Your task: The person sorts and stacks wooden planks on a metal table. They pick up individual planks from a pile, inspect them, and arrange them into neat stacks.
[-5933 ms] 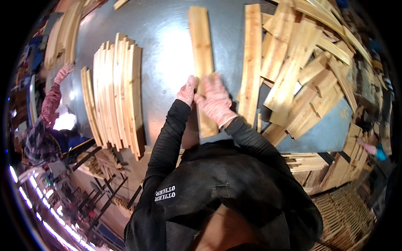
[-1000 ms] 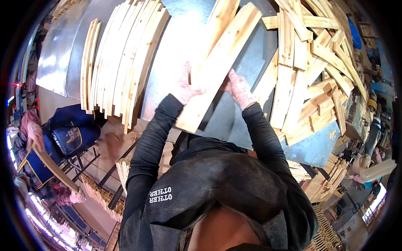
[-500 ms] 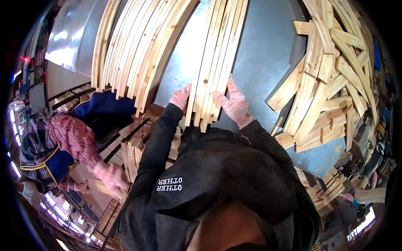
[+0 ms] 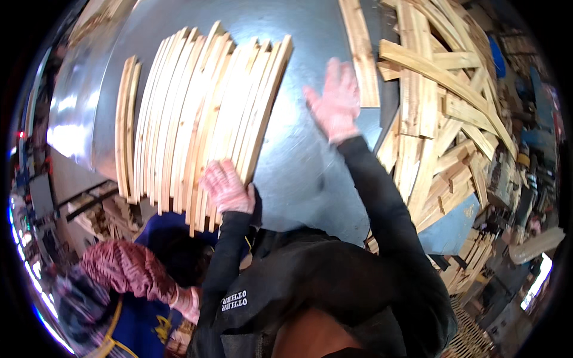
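A row of pale wooden slats (image 4: 203,119) stands on edge, side by side, on a grey metal table (image 4: 298,161), filling the table's left half and fanning slightly toward the far end. The left hand (image 4: 228,188), in a pink glove, presses against the near ends of the slats at the right side of the row, its fingers curled loosely over the wood rather than clamped round any one piece. To the right of the row, above bare table, the right hand (image 4: 335,101) is also gloved in pink; it is raised with palm flat and fingers spread wide, holding nothing and touching nothing that can be seen. Just beyond that hand, a single slat (image 4: 361,53) lies flat on the table, running away toward the far edge. Further right of the row, a loose heap of wooden boards (image 4: 441,113) lies criss-crossed at many angles, spilling over the table's right edge. Below the near-left corner of the row, off the table, another person's arm in a dark red patterned sleeve (image 4: 128,268) shows, with a blue garment beneath it.
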A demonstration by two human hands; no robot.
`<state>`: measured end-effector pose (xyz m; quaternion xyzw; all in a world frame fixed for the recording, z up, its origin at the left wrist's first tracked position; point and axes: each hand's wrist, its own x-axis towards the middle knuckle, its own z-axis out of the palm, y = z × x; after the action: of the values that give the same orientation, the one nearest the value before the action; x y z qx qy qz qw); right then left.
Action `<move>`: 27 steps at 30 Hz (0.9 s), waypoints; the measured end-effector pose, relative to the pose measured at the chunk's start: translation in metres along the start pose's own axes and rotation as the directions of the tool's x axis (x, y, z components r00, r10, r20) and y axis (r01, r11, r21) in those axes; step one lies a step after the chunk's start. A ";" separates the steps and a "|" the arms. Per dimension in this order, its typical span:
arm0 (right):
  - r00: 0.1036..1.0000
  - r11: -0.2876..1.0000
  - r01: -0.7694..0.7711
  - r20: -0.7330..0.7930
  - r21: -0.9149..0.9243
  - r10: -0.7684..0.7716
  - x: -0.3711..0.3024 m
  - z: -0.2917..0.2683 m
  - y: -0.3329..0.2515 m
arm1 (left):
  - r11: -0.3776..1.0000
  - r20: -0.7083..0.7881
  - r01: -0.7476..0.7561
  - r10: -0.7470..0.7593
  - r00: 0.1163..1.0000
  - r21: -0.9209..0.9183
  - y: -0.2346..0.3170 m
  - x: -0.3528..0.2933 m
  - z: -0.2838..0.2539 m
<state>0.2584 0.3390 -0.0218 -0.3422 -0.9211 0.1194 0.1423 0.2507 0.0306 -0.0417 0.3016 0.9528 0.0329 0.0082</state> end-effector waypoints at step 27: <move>0.901 0.881 0.364 0.355 -0.302 -0.250 0.149 -0.072 0.183 | -0.417 0.588 0.815 0.566 0.579 -0.402 0.120 0.049 0.041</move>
<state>0.2844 0.5819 0.0145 -0.1878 -0.9806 -0.0248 -0.0500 0.2815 0.1590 -0.0739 -0.0663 0.3481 0.6653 0.6571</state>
